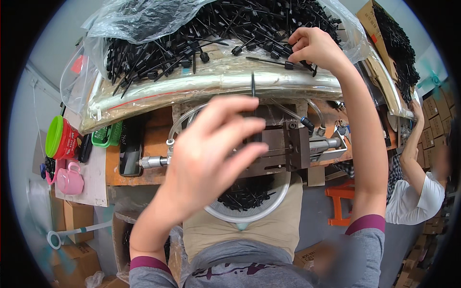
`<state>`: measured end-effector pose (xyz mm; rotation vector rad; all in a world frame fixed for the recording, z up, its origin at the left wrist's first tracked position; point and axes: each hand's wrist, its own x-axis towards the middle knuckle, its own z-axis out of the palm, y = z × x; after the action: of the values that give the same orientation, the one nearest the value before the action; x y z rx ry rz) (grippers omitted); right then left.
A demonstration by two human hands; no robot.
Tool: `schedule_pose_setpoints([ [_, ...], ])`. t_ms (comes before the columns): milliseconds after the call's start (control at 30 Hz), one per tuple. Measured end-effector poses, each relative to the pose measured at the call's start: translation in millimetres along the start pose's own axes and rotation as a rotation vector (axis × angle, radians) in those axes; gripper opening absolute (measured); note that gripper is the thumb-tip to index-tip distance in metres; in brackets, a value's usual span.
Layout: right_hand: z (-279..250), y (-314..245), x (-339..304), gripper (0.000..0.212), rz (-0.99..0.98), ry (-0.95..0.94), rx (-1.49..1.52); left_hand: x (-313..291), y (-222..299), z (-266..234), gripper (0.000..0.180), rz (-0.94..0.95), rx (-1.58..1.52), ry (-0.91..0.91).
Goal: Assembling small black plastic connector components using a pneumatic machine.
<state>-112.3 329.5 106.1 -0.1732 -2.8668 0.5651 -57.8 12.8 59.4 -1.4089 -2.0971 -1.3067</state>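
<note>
Left hand (pixel 216 144) pinching thin black rod (pixel 253 86), upright above fingertips, over press fixture (pixel 288 149) | right hand (pixel 314 48) curled on pile of black parts (pixel 192 43), fingertips closed around some.

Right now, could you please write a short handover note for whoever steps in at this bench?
Left hand: pinching one thin black plastic stick upright over the grey metal press fixture.
Right hand: reaching into the pile of loose black plastic sticks on the clear plastic sheet; whether it grips one I cannot tell.
Done: a batch of black pieces lies in the round white basket on the lap.
Left: the large pile is unprocessed.
</note>
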Motion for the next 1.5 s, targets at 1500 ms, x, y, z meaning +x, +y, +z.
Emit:
schedule_pose_setpoints([
  [1500,49.1,-83.0,-145.1,0.016,-0.357,0.193,0.861,-32.6,5.1,11.7,0.049,-0.173,0.077,0.236],
])
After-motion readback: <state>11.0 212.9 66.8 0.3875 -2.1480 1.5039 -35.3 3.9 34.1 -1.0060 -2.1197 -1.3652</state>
